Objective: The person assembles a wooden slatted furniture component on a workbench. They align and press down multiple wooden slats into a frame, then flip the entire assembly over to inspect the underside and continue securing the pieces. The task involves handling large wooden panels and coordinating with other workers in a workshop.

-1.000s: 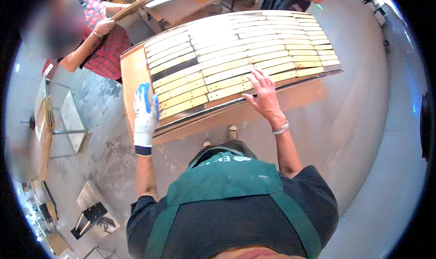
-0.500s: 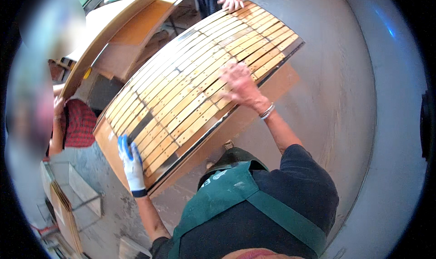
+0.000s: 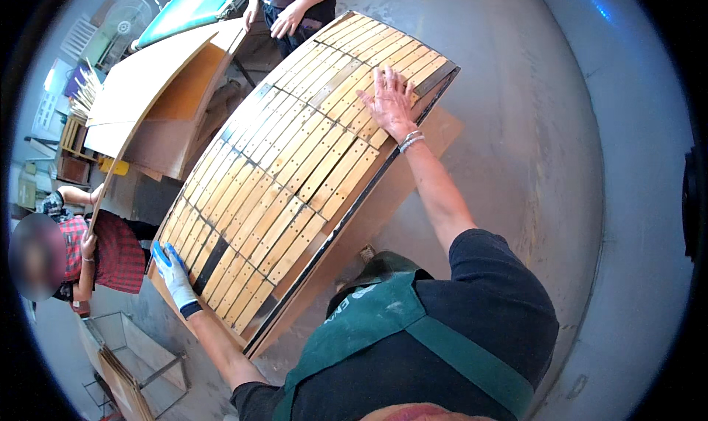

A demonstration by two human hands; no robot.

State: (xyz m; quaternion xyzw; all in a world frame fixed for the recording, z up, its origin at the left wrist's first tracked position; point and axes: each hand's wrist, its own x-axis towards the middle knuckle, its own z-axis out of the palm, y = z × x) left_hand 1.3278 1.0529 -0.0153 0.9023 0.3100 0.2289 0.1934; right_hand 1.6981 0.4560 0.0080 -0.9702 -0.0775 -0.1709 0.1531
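Note:
A mat of narrow bamboo slats (image 3: 280, 155), joined in rows with small dark holes, covers most of a brown board (image 3: 436, 137). Dark gaps cross the mat, and one black slat-shaped strip (image 3: 211, 263) shows near its left end. My left hand (image 3: 174, 275), in a white and blue glove, rests at the mat's left end with its fingers stretched out. Toward the near right side, my right hand (image 3: 389, 105) lies bare on the slats, fingers spread. Neither hand grips anything. A black edge (image 3: 324, 253) runs along the mat's near side.
At the far side stands a person (image 3: 302, 8), hands off the mat. On the left, another person in a red checked garment (image 3: 118, 255) holds a large curved sheet (image 3: 147, 81). A wire-frame rack with panels (image 3: 140, 354) stands lower left. A wall (image 3: 641, 199) curves along the right.
The far person's hand has come off the mat's corner. My right hand, blurred before, now lies with fingers spread on the slats. The left person and large sheet show more fully.

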